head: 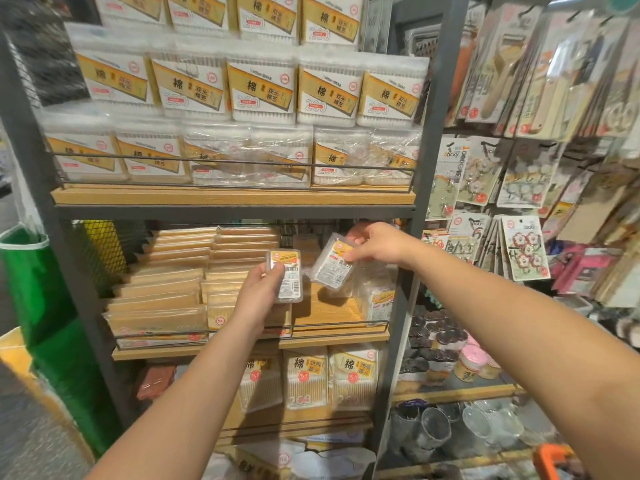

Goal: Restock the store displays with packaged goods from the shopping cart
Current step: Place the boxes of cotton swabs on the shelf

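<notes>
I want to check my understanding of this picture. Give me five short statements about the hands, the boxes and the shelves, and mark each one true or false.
1. Each hand holds a small clear box. True: the left hand grips the left box, and the right hand pinches the right box.
2. The right box is upright. False: it is tilted.
3. Both boxes are at the level of the middle shelf. True.
4. The top shelf holds glass cups. False: it holds stacked cotton swab packs; cups are low on the right.
5. The two boxes touch each other. False: there is a gap between them.
</notes>
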Motion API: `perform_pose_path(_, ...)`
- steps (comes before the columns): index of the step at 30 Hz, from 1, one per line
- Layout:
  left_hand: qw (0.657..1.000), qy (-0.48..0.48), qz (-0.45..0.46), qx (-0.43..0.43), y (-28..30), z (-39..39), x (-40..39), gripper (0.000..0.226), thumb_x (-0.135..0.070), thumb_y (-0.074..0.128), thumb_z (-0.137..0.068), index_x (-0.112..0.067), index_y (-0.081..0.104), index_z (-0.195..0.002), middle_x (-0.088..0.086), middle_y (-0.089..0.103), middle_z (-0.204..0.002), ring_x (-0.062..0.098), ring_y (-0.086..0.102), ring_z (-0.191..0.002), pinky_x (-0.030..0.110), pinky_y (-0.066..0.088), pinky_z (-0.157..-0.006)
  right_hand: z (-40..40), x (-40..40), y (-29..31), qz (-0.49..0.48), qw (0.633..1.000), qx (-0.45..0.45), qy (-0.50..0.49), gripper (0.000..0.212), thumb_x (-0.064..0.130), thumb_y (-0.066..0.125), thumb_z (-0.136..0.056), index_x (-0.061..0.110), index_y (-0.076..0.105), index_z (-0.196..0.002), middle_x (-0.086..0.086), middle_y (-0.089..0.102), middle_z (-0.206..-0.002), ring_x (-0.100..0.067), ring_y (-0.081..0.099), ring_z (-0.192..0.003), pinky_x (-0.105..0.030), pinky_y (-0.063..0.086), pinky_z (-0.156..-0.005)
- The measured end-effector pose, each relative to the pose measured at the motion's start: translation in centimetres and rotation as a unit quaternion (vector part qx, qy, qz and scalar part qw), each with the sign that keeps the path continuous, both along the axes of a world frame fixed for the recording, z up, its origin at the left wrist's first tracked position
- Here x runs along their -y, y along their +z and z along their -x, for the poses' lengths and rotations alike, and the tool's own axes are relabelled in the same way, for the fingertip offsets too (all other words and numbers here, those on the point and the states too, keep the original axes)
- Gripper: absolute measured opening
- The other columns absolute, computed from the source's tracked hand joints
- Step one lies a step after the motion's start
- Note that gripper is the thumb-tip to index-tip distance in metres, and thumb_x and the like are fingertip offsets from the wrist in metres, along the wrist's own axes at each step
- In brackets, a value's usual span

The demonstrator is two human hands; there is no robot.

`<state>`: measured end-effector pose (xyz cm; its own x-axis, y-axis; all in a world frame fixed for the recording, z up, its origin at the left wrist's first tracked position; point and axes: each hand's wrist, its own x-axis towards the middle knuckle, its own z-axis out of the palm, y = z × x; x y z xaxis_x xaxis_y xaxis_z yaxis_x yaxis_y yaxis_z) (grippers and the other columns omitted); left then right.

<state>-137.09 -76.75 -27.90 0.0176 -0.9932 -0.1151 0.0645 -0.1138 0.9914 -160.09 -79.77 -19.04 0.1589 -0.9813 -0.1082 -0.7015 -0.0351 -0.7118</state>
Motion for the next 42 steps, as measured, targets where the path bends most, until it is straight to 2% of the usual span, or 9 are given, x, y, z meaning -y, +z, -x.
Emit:
perform_pose_path(4, 1.0, 0.009, 0.007, -0.002, 0.1, -0.8, 0.3, 0.028, -0.034, 0.056, -0.099, -0.014, 0.063, -0.118, 0.007, 0.074, -0.106, 0.025, 0.071, -0.098, 0.046, 0.056, -0.091, -1.0, 0.2, -1.4, 0.044, 0.982, -0.18, 0.04, 0.029, 0.024, 0.081, -0.079, 0.021, 0.061, -0.1, 0.008, 0.059, -0.092, -0.014, 0.057, -0.088, -0.025, 0.043, -0.068)
perform_pose_path(7, 1.0, -0.001, 0.01, -0.003, 0.0, -0.6, 0.0, 0.027, -0.03, 0.058, -0.098, -0.01, 0.063, -0.115, 0.009, 0.074, -0.104, 0.024, 0.071, -0.093, 0.035, 0.056, -0.075, -1.9, 0.5, -2.9, 0.084, 0.956, -0.273, 0.059, 0.035, 0.03, 0.078, -0.081, 0.021, 0.059, -0.109, 0.006, 0.057, -0.101, -0.016, 0.051, -0.092, -0.028, 0.041, -0.072)
perform_pose_path(13, 1.0, -0.001, 0.005, -0.003, -0.5, -0.9, -0.4, 0.02, -0.028, 0.06, -0.097, -0.012, 0.064, -0.109, 0.005, 0.075, -0.098, 0.019, 0.071, -0.083, 0.03, 0.053, -0.065, -1.7, 1.2, -4.8, 0.104, 0.935, -0.338, 0.027, 0.046, 0.041, 0.075, -0.083, 0.022, 0.058, -0.122, 0.0, 0.059, -0.121, -0.023, 0.056, -0.11, -0.036, 0.048, -0.088)
perform_pose_path(16, 1.0, -0.004, 0.002, -0.006, -0.7, -1.0, -0.5, 0.023, -0.029, 0.06, -0.096, -0.013, 0.065, -0.112, 0.006, 0.075, -0.102, 0.024, 0.072, -0.093, 0.041, 0.056, -0.082, -1.4, 1.2, -5.6, 0.123, 0.927, -0.352, 0.02, 0.044, 0.041, 0.073, -0.084, 0.023, 0.057, -0.121, 0.001, 0.058, -0.12, -0.022, 0.055, -0.108, -0.035, 0.046, -0.086)
perform_pose_path(21, 0.999, -0.039, -0.006, 0.0, -0.8, -0.4, -0.6, 0.021, -0.03, 0.063, -0.094, -0.015, 0.067, -0.109, 0.005, 0.076, -0.101, 0.024, 0.072, -0.095, 0.041, 0.055, -0.087, -1.0, 0.9, -5.9, 0.125, 0.933, -0.336, 0.014, 0.044, 0.042, 0.071, -0.085, 0.022, 0.057, -0.123, 0.0, 0.056, -0.118, -0.022, 0.054, -0.11, -0.034, 0.044, -0.085)
perform_pose_path(26, 0.996, -0.088, 0.001, 0.012, -0.9, 1.2, -0.9, 0.014, -0.026, 0.066, -0.093, -0.016, 0.07, -0.102, 0.004, 0.076, -0.097, 0.023, 0.071, -0.091, 0.033, 0.054, -0.075, -1.1, -0.3, -3.7, 0.142, 0.982, -0.12, -0.023, 0.03, 0.027, 0.061, -0.095, 0.017, 0.063, -0.123, 0.0, 0.062, -0.122, -0.016, 0.056, -0.112, -0.029, 0.043, -0.095)
perform_pose_path(30, 0.993, -0.117, -0.009, 0.002, -1.1, 3.0, -1.2, 0.024, -0.02, 0.07, -0.09, -0.009, 0.066, -0.112, 0.013, 0.074, -0.106, 0.025, 0.072, -0.092, 0.038, 0.058, -0.082, -1.6, -1.8, -2.1, 0.067, 0.997, 0.021, 0.03, 0.011, 0.027, 0.057, -0.098, 0.023, 0.065, -0.104, 0.011, 0.064, -0.099, -0.005, 0.058, -0.091, -0.028, 0.047, -0.08)
perform_pose_path(33, 0.993, -0.117, -0.022, -0.013, -0.9, 4.0, -1.3, 0.035, -0.012, 0.072, -0.087, -0.009, 0.059, -0.12, 0.017, 0.07, -0.112, 0.028, 0.07, -0.094, 0.036, 0.057, -0.077, -1.1, -2.3, -1.8, 0.005, 0.997, 0.017, 0.073, 0.011, 0.029, 0.063, -0.095, 0.026, 0.065, -0.105, 0.011, 0.065, -0.098, -0.008, 0.06, -0.09, -0.023, 0.046, -0.07)
perform_pose_path(42, 0.996, -0.088, 0.003, -0.017, -0.7, 5.1, -1.2, 0.047, -0.02, 0.073, -0.087, -0.012, 0.055, -0.13, 0.008, 0.071, -0.111, 0.027, 0.069, -0.103, 0.048, 0.053, -0.096, 0.2, -2.1, -1.1, -0.013, 0.996, -0.037, 0.085, 0.028, 0.017, 0.073, -0.088, 0.021, 0.062, -0.113, 0.01, 0.064, -0.097, -0.009, 0.062, -0.087, -0.028, 0.054, -0.078)
